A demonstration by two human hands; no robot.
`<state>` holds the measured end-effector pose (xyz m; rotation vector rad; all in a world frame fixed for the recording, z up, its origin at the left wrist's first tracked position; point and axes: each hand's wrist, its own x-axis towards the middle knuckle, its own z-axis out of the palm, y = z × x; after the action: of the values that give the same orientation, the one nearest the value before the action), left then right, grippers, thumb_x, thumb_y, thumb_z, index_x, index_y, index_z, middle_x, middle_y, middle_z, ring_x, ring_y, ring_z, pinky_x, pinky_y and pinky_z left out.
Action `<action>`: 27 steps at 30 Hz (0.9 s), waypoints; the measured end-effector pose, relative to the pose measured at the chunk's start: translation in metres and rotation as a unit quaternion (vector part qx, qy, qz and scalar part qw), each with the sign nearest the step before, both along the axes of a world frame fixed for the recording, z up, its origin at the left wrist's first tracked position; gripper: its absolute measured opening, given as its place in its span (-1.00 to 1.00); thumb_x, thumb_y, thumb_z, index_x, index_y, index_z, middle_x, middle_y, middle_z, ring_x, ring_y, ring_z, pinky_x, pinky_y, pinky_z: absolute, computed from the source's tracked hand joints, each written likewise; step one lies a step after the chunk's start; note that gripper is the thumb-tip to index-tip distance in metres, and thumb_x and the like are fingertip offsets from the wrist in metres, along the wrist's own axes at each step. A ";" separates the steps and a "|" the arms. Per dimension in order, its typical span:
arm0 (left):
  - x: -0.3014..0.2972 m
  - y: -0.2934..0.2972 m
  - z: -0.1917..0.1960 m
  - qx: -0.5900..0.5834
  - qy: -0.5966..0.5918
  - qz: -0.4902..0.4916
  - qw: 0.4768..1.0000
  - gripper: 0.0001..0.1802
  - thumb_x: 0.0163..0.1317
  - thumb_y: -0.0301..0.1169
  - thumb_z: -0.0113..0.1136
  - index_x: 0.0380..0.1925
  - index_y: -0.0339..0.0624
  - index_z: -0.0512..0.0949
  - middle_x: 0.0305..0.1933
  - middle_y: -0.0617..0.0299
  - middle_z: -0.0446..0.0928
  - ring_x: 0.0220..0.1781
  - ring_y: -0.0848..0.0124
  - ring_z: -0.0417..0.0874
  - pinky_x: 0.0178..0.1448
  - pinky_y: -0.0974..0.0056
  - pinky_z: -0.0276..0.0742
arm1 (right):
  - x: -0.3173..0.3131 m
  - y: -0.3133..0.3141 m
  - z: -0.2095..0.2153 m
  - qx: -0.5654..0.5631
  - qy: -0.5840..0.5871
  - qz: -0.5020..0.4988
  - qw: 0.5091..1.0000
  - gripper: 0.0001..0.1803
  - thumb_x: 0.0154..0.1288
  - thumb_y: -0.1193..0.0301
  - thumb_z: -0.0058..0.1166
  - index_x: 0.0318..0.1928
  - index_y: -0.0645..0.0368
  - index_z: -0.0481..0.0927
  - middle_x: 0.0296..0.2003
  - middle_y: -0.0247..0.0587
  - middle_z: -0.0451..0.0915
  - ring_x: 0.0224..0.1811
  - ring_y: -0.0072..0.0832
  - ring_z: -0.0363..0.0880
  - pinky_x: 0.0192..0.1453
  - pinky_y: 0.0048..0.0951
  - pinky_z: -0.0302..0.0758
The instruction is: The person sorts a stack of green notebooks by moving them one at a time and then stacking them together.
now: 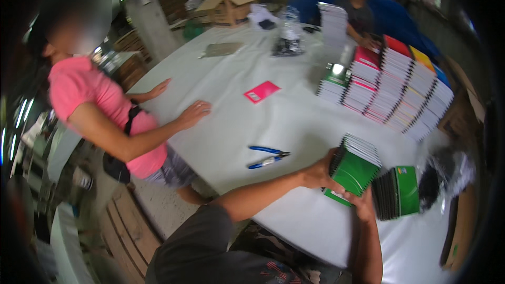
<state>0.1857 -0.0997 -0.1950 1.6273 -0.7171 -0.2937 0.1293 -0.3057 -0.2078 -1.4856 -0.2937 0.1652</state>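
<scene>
A stack of green-covered spiral notebooks (359,171) is gripped between my two hands over the near right part of the table. My left hand (319,172) wraps its left side, the fingers partly hidden behind it. At the near edge my right hand (362,203) closes on the same stack, thumb close to the left one. Just to the right stands another stack of green spiral notebooks (405,192), its black bindings facing left. Blue-handled cutting pliers (269,156) lie with handles spread, left of my left hand.
The white-covered table (226,142) carries tall rows of spiral notebooks (386,87) at the right, a pink notebook (262,92), a clear bottle (290,26), a cardboard box (230,8) and a plastic bag (452,173). A person in pink (100,94) stands left; another person (357,8) is behind the stacks.
</scene>
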 end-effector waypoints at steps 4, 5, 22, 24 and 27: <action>-0.007 0.016 -0.006 -0.028 0.040 0.033 0.998 0.16 -0.23 0.03 0.45 0.28 -0.36 0.07 0.21 -0.09 0.27 0.29 0.14 0.27 0.34 0.13 0.22 | 0.006 0.019 -0.003 0.025 0.043 -0.005 0.999 -0.03 -0.15 0.33 0.34 0.26 0.29 0.08 0.09 -0.10 0.35 0.14 -0.34 0.34 0.22 -0.31 0.31; -0.007 0.016 -0.007 -0.015 0.062 0.052 0.997 0.17 -0.22 0.08 0.45 0.28 -0.36 0.08 0.20 -0.07 0.28 0.30 0.15 0.26 0.34 0.12 0.22 | 0.009 0.018 -0.003 0.023 0.041 -0.027 0.999 -0.03 -0.15 0.33 0.34 0.26 0.29 0.08 0.09 -0.10 0.35 0.14 -0.34 0.34 0.22 -0.31 0.31; -0.040 -0.038 -0.034 -0.300 0.152 0.106 0.936 0.14 -0.01 -0.11 0.43 0.28 -0.35 -0.21 0.18 0.08 0.24 0.25 0.34 0.28 0.34 0.19 0.21 | 0.005 0.020 -0.003 0.242 0.127 -0.056 0.960 -0.35 0.14 0.18 0.12 0.16 0.33 0.33 0.02 -0.11 0.50 0.11 -0.31 0.46 0.26 -0.28 0.31; -0.042 -0.040 -0.032 -0.292 0.181 0.121 0.931 0.14 0.01 -0.17 0.43 0.28 -0.36 -0.25 0.18 0.07 0.24 0.24 0.34 0.29 0.34 0.20 0.22 | 0.005 0.023 -0.005 0.251 0.135 -0.055 0.957 -0.34 0.14 0.17 0.12 0.16 0.33 0.32 0.03 -0.10 0.50 0.12 -0.32 0.45 0.24 -0.28 0.32; -0.046 -0.043 -0.037 -0.325 0.189 0.143 0.915 0.13 0.04 -0.21 0.39 0.27 -0.37 -0.30 0.18 0.04 0.23 0.22 0.33 0.32 0.33 0.22 0.22 | 0.003 0.028 -0.003 0.256 0.149 -0.056 0.953 -0.36 0.13 0.19 0.13 0.15 0.29 0.33 0.02 -0.13 0.49 0.09 -0.36 0.46 0.20 -0.31 0.36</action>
<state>0.1400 -0.1428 -0.2320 0.9739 -0.2263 -0.1264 0.1327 -0.2774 -0.2113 -0.9412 -0.0014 0.2010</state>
